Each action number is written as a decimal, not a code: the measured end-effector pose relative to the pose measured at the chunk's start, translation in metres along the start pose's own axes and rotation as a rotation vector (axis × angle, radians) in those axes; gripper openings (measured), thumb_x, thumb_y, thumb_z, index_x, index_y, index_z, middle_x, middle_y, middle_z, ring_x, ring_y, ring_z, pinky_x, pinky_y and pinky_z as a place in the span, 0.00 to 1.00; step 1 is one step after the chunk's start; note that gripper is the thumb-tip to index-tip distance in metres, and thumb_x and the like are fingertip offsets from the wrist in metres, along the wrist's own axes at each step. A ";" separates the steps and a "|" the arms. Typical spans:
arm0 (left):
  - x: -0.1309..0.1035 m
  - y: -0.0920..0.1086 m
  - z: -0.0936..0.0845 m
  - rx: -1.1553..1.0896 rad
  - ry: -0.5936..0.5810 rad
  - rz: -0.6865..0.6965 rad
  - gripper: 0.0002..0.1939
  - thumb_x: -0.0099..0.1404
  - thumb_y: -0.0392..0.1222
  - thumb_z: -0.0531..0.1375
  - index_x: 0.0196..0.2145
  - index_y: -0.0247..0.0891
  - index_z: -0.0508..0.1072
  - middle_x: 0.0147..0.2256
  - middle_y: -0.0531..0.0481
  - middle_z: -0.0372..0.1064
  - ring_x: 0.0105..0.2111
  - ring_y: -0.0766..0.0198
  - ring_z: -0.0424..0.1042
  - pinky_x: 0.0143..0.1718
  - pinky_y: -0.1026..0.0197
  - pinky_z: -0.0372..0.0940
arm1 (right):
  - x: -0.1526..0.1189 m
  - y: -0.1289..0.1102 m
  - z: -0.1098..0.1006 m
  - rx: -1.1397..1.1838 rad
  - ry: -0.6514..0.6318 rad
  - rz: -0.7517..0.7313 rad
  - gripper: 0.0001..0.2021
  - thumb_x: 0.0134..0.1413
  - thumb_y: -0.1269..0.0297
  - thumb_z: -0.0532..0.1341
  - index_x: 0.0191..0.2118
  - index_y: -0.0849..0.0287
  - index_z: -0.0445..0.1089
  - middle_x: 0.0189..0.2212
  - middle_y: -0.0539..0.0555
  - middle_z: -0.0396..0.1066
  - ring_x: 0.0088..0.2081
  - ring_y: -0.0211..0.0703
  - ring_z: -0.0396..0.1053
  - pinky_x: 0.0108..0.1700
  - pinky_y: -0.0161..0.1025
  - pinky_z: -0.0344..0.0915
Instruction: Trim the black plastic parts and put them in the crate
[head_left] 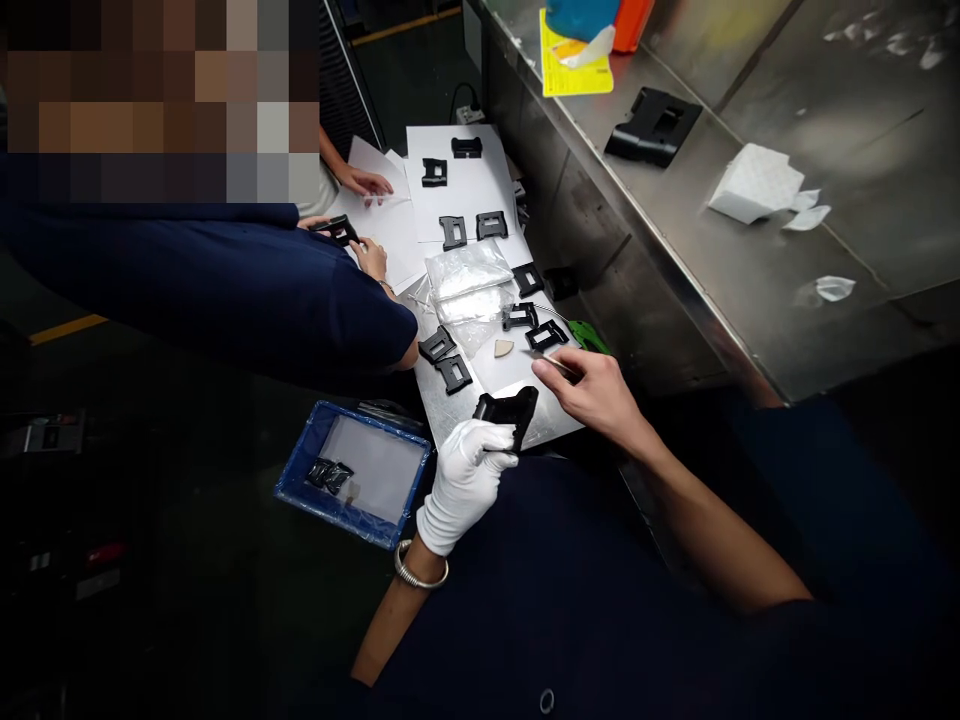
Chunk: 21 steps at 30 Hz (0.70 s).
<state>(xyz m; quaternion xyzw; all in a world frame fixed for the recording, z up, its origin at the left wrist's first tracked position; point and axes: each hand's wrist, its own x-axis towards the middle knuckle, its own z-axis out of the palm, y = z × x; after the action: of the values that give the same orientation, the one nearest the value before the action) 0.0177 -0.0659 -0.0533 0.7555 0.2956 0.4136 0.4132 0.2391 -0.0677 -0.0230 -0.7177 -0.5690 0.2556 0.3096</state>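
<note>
My left hand (469,475), in a white glove, grips a black plastic part (517,408) over the near edge of the metal table (551,425). Bare and to the right of it, my right hand (596,390) pinches a thin knife-like tool (551,361) pointing left. Close to the tool's tip lies a small beige wedge (503,348). Several similar black parts rest on the table, among them one (546,335) just beyond my right hand and a pair (454,374) at the left edge. Clear plastic bags (471,285) lie between them.
At the left, a co-worker in dark blue (225,290) holds a black part (339,230) over white paper. A blue crate (304,450) with black pieces stands left of the table. The raised metal ledge (675,270) at the right bears another black part (654,126) and crumpled white paper (756,183).
</note>
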 end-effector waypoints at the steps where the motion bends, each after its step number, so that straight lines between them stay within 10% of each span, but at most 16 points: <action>1: 0.002 0.000 0.000 0.043 -0.018 0.040 0.07 0.65 0.30 0.62 0.38 0.40 0.71 0.38 0.48 0.77 0.40 0.58 0.76 0.44 0.52 0.72 | 0.002 0.000 -0.001 0.149 -0.105 0.005 0.22 0.61 0.42 0.59 0.34 0.59 0.75 0.24 0.51 0.70 0.27 0.39 0.66 0.30 0.36 0.56; 4: 0.007 0.001 -0.001 0.209 -0.055 0.145 0.07 0.64 0.33 0.64 0.39 0.42 0.73 0.39 0.49 0.77 0.42 0.57 0.76 0.49 0.50 0.69 | 0.003 -0.001 -0.001 0.485 -0.350 0.009 0.21 0.57 0.45 0.65 0.40 0.61 0.76 0.28 0.51 0.71 0.29 0.39 0.66 0.32 0.36 0.60; 7: 0.009 0.000 0.002 0.259 0.205 0.009 0.16 0.58 0.45 0.72 0.42 0.41 0.74 0.53 0.42 0.71 0.55 0.49 0.70 0.59 0.44 0.64 | -0.003 0.001 0.007 0.672 -0.338 0.085 0.20 0.54 0.47 0.67 0.40 0.62 0.76 0.22 0.47 0.63 0.24 0.34 0.58 0.26 0.34 0.55; 11: 0.010 -0.003 0.003 -0.331 0.289 -0.340 0.45 0.58 0.66 0.66 0.65 0.41 0.59 0.63 0.34 0.61 0.63 0.43 0.64 0.61 0.44 0.65 | -0.015 0.007 0.028 0.841 -0.398 0.155 0.24 0.55 0.44 0.67 0.48 0.59 0.73 0.19 0.42 0.53 0.18 0.30 0.47 0.20 0.34 0.44; 17: 0.014 -0.005 -0.003 -0.379 0.147 -0.441 0.34 0.63 0.50 0.67 0.62 0.37 0.63 0.51 0.39 0.71 0.55 0.48 0.71 0.61 0.47 0.65 | -0.025 0.006 0.037 0.409 -0.125 -0.043 0.16 0.66 0.50 0.58 0.42 0.58 0.74 0.34 0.53 0.73 0.32 0.39 0.67 0.34 0.36 0.60; 21: 0.014 -0.010 0.003 -0.096 0.195 -0.436 0.37 0.61 0.46 0.67 0.64 0.36 0.60 0.56 0.37 0.67 0.59 0.47 0.68 0.64 0.46 0.62 | -0.039 -0.011 0.029 0.029 0.051 -0.232 0.19 0.69 0.55 0.55 0.29 0.59 0.70 0.22 0.49 0.67 0.24 0.35 0.61 0.31 0.37 0.54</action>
<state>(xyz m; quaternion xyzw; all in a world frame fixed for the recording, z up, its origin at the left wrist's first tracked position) 0.0260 -0.0509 -0.0574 0.6099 0.4699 0.3992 0.4978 0.2024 -0.0994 -0.0334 -0.6487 -0.6366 0.2080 0.3616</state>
